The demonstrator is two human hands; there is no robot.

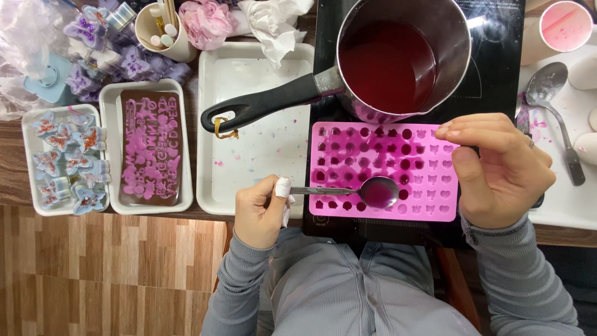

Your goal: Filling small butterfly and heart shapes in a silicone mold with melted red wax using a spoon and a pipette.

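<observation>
Far left, butterfly casts (65, 158) sit in a small tray, a brown letter mould (149, 146) beside them. Left hand (261, 211) pinches a spoon (360, 191) loaded with red liquid, level over the pink mould (429, 186) on the desk. Right hand (497, 168) curls loosely on the mould's right edge, steadying it. Pan (398, 56) waits behind. Filling seems about halfway; empty cavities on the right likely want a slow, careful tip.

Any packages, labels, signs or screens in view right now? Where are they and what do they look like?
Brown mould tray: left of the white tray, flat rectangle with raised pink letter shapes.
Clear plastic bag: top left corner, crumpled, no label readable.
Dark cooktop: under the saucepan, faint white ring markings, no lit screen visible.
No signs or printed packages otherwise.
</observation>
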